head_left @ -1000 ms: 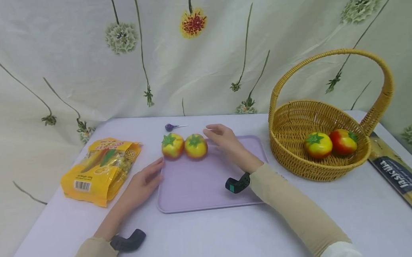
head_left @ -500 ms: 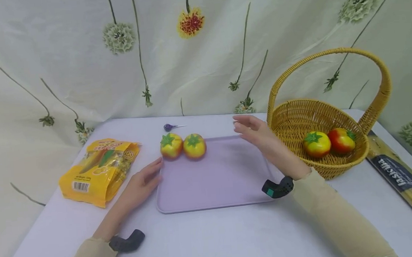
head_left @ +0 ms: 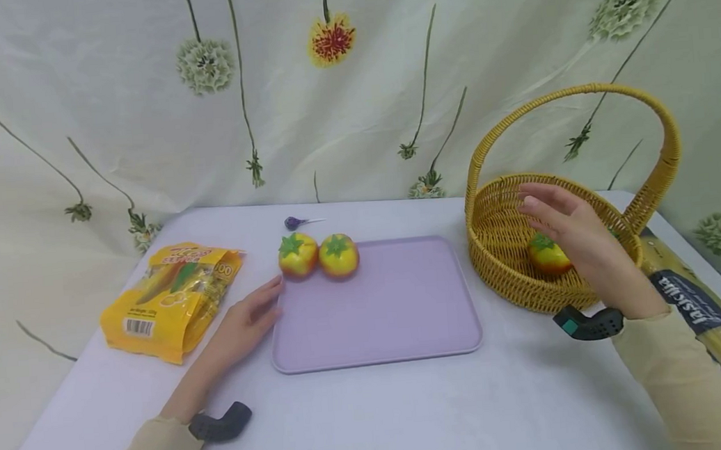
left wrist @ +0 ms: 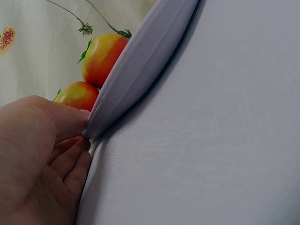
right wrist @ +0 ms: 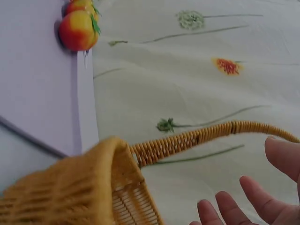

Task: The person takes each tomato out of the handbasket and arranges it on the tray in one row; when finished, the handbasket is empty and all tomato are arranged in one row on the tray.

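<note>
Our left hand (head_left: 242,331), fingers relaxed, touches the smooth tray (head_left: 372,308) at its left edge. Our right hand (head_left: 584,241), fingers loosely parted, hovers by the woven basket (head_left: 503,271).

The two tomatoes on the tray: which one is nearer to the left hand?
The left tomato in the head view, at the far left corner of the tray. The other tomato sits to its right, farther from the left hand.

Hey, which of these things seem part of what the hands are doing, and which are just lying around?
Likely part of the job:
tray, left hand at its edge
basket, nearest the right hand
two tomatoes at the tray's far-left corner
tomato in the basket

Probably just lying about:
yellow bag
purple lollipop
packet beside the basket
</note>
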The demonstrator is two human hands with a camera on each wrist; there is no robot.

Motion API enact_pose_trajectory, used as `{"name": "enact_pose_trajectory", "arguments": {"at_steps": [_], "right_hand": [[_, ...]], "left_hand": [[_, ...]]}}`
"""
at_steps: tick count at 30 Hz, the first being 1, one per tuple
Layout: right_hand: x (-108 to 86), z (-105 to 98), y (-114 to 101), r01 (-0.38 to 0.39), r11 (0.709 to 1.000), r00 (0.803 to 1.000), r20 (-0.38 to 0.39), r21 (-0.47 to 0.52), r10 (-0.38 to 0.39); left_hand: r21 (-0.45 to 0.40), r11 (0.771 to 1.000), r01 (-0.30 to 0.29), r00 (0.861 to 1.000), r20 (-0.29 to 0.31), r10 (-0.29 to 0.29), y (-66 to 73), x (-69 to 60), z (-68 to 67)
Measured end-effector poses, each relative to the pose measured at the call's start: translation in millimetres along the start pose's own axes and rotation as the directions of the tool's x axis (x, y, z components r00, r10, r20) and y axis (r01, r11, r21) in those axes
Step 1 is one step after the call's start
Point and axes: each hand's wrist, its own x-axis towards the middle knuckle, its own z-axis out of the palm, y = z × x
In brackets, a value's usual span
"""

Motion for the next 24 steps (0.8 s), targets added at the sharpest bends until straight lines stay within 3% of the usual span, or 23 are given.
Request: {"name": "enact_pose_trajectory", "arguments": {"at_steps": [5, 9, 13, 16, 20, 24], "right_hand": [[6.5, -32.6, 20.4, -0.042, 0.998, 0.994, -0.101, 0.056, 0.047], [13.4, -46.4, 34.2, -0.117, 0.986, 0.98, -0.147, 0.123, 0.134], [33.8, -69.3, 74.6, -0.146, 0.978, 0.974, -0.152, 0.147, 0.169], [30.0, -69.8, 77.3, -0.155, 0.975, 0.973, -0.143, 0.161, 0.179], [9.7, -53.0, 50.3, -0.187, 0.966, 0.972, -0.107, 0.18, 0.208], [13.1, -54.1, 57.4, -0.195, 0.979, 0.974, -0.107, 0.057, 0.2]], "left_hand": [[-0.013, 1.0, 0.014, 1.0, 0.011, -0.014, -1.2, -0.3, 0.4], [-0.019, 1.0, 0.008, 1.0, 0.015, -0.008, -1.0, -0.2, 1.1], [-0.04, 0.999, 0.0, 1.0, 0.018, 0.001, 2.0, 0.0, 1.5], [-0.047, 0.999, -0.007, 1.0, 0.019, 0.008, 4.2, 0.5, 2.0], [-0.034, 0.999, -0.01, 1.0, 0.017, 0.011, 5.4, 0.9, 2.1], [-0.033, 0.999, -0.009, 1.0, 0.017, 0.009, 5.1, 1.5, 1.8]]}}
